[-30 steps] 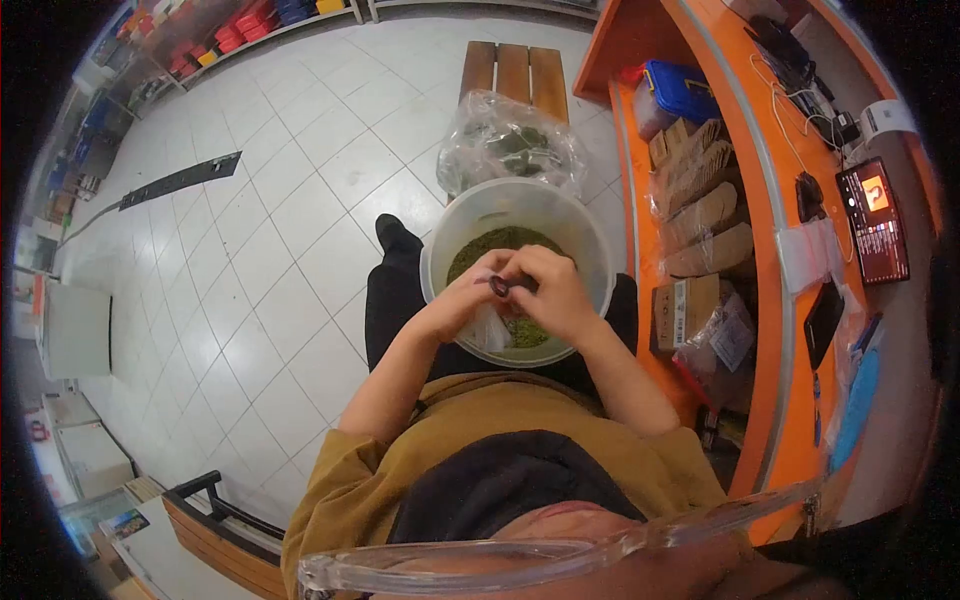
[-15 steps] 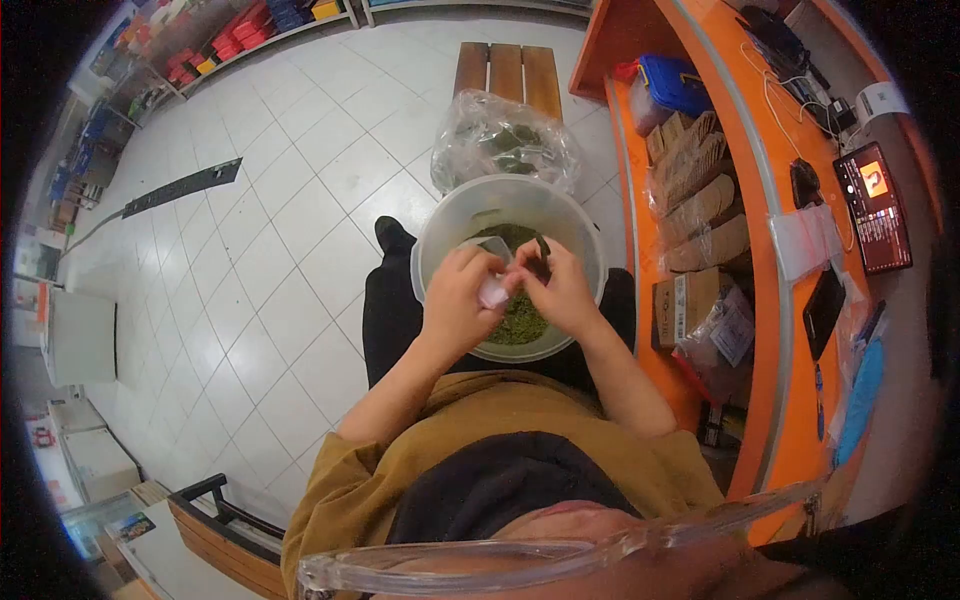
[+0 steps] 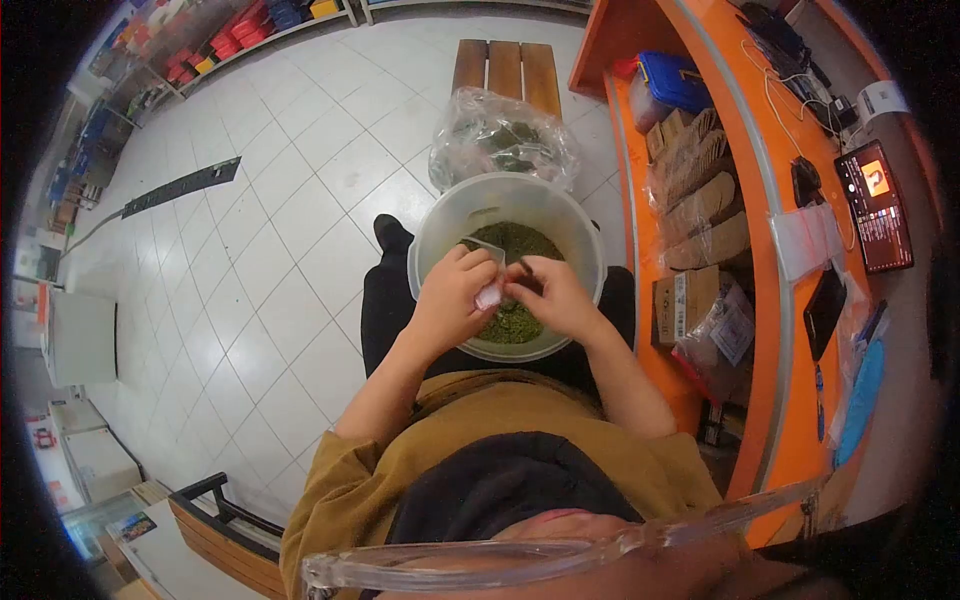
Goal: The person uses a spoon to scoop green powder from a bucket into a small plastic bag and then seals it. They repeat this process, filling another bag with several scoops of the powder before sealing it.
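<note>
View from above of a seated person with a round translucent bucket (image 3: 592, 262) resting on their lap, its far rim pointing away from the body. The bucket holds a layer of green dried leaf flakes (image 3: 528, 240). Both hands meet over the middle of the bucket. The left hand (image 3: 448, 298) has its fingers closed around a small clear bag (image 3: 488, 268), held upright above the flakes. The right hand (image 3: 556, 296) has its fingertips pinched together at the bag's edge; what they grip is too small to tell. Just beyond the bucket's far rim lies a large clear sack (image 3: 503, 135) of greens, at the near end of a wooden bench (image 3: 505, 62). An orange counter (image 3: 775, 330) runs along the right.
</note>
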Action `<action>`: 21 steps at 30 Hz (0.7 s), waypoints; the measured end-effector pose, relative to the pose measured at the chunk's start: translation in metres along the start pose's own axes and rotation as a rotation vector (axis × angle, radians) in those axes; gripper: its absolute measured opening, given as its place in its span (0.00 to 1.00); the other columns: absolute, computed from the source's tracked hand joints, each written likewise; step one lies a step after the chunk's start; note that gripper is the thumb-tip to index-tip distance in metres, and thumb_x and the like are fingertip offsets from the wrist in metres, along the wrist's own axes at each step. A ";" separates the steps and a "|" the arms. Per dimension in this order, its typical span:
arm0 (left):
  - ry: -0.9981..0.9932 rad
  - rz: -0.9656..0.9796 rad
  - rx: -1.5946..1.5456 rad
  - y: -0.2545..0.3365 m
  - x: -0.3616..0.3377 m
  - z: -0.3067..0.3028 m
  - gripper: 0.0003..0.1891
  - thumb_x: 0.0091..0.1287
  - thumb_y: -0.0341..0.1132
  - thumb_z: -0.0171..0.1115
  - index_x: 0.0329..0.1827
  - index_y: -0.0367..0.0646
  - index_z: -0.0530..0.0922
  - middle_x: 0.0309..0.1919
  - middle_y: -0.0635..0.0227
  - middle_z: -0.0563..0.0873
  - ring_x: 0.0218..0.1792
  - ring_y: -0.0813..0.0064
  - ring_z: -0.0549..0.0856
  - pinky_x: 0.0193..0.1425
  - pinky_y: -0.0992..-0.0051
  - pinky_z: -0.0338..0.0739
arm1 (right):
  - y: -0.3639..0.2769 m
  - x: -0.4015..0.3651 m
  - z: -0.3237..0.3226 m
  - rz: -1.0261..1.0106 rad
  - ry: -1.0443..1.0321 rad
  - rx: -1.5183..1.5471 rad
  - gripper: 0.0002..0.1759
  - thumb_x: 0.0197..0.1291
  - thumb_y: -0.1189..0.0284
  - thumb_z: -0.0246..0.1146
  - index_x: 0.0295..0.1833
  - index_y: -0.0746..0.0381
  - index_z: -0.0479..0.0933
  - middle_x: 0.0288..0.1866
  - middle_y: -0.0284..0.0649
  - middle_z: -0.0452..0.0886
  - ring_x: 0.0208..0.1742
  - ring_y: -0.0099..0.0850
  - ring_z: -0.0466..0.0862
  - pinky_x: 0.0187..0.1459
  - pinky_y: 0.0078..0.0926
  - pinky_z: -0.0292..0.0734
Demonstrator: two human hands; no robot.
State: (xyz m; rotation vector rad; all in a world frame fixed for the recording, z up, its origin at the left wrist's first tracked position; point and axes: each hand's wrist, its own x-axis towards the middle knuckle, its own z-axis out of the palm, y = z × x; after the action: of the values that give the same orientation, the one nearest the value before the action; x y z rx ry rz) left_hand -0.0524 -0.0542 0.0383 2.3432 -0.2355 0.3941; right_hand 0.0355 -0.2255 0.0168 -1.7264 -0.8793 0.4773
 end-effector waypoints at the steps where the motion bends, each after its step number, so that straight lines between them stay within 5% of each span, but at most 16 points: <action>1: 0.003 0.022 0.022 0.000 0.000 -0.004 0.09 0.50 0.30 0.66 0.33 0.42 0.76 0.35 0.64 0.80 0.37 0.57 0.76 0.44 0.63 0.73 | -0.005 0.000 0.001 -0.026 -0.018 -0.008 0.09 0.55 0.74 0.66 0.35 0.69 0.75 0.29 0.47 0.74 0.31 0.40 0.75 0.35 0.33 0.71; 11: 0.177 -0.206 0.316 -0.001 -0.007 0.000 0.10 0.47 0.33 0.70 0.27 0.41 0.77 0.30 0.63 0.81 0.38 0.57 0.79 0.40 0.63 0.77 | -0.013 0.009 0.011 -0.129 0.255 -0.355 0.09 0.46 0.79 0.65 0.28 0.65 0.69 0.30 0.47 0.73 0.37 0.48 0.76 0.38 0.42 0.70; 17: 0.029 -0.376 0.228 0.013 -0.009 -0.010 0.11 0.43 0.27 0.70 0.27 0.40 0.75 0.29 0.60 0.80 0.39 0.53 0.80 0.40 0.61 0.75 | -0.018 0.002 0.021 -0.251 0.128 -0.461 0.22 0.37 0.85 0.67 0.45 0.63 0.79 0.45 0.45 0.72 0.49 0.46 0.74 0.48 0.40 0.72; 21: -0.017 -0.138 0.107 0.006 -0.010 -0.010 0.19 0.42 0.26 0.70 0.41 0.43 0.78 0.40 0.62 0.82 0.44 0.54 0.79 0.46 0.62 0.76 | -0.026 0.005 0.022 -0.197 0.117 -0.494 0.33 0.35 0.87 0.67 0.55 0.61 0.79 0.49 0.44 0.70 0.54 0.45 0.74 0.55 0.38 0.72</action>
State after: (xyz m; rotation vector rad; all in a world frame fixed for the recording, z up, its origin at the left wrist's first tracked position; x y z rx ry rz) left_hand -0.0657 -0.0512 0.0453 2.4518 -0.0617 0.3266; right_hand 0.0145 -0.2040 0.0345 -2.0579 -1.1330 0.0219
